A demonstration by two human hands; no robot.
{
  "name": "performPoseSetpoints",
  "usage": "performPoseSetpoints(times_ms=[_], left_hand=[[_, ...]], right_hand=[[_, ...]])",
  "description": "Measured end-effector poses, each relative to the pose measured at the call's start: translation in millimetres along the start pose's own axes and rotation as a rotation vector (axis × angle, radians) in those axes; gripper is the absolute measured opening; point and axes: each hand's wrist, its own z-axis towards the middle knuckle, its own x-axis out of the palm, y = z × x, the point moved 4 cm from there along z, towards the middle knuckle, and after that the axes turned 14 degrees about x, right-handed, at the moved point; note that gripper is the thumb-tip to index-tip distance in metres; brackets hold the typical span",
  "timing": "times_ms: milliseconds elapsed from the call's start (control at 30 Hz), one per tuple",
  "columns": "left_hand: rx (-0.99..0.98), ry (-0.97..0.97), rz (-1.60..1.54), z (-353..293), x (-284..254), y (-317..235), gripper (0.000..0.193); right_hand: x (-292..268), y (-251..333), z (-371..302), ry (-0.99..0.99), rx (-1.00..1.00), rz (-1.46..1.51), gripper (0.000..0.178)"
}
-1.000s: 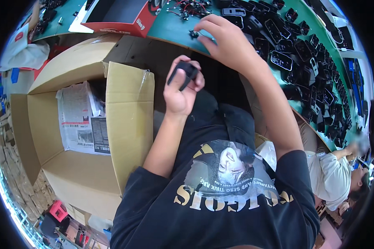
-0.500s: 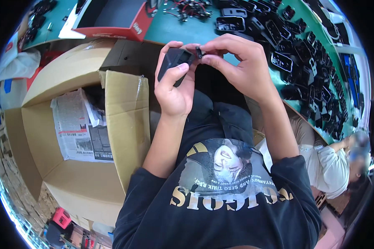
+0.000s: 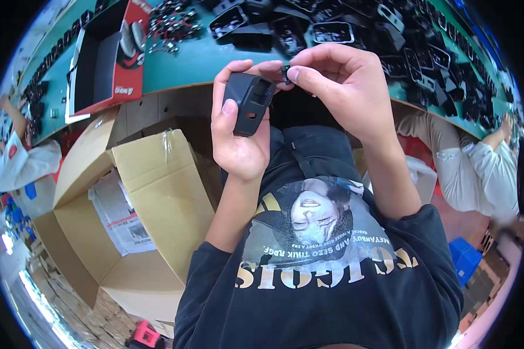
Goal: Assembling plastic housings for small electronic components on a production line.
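A black plastic housing (image 3: 248,103), block-shaped with rectangular cut-outs in its face, rests in my left hand (image 3: 241,148), thumb on its near edge and fingers behind it. To the right, my right hand (image 3: 346,84) pinches a small black part (image 3: 286,74) between thumb and forefinger. That part is too small to name and stays a little apart from the housing. The tips of my left fingers reach close to it from behind. Both hands are raised in front of the table's near edge, above my lap.
On the green table (image 3: 177,70) lie a bundle of red and black wired parts (image 3: 172,26) and many black housings (image 3: 332,33). A red box with a dark inside (image 3: 102,64) stands left of them. An open cardboard box (image 3: 157,168) with newspaper is at my left. Other people sit at both sides.
The view has swung, so table and boxes appear shifted. My left hand has turned the housing, showing more of its cut-out face. My right hand still pinches the small part.
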Motion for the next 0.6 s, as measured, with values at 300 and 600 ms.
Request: performPoseSetpoints(times_ms=[300,600], left_hand=[[-0.131,0.208,0.586,-4,33,10,0.056],[-0.073,0.815,1.188,1,50,12,0.075]], right_hand=[[-38,-11,-38,-0.055,-0.18,0.31,0.017],[-53,-27,-30,0.0,-0.353,0.202,0.028]])
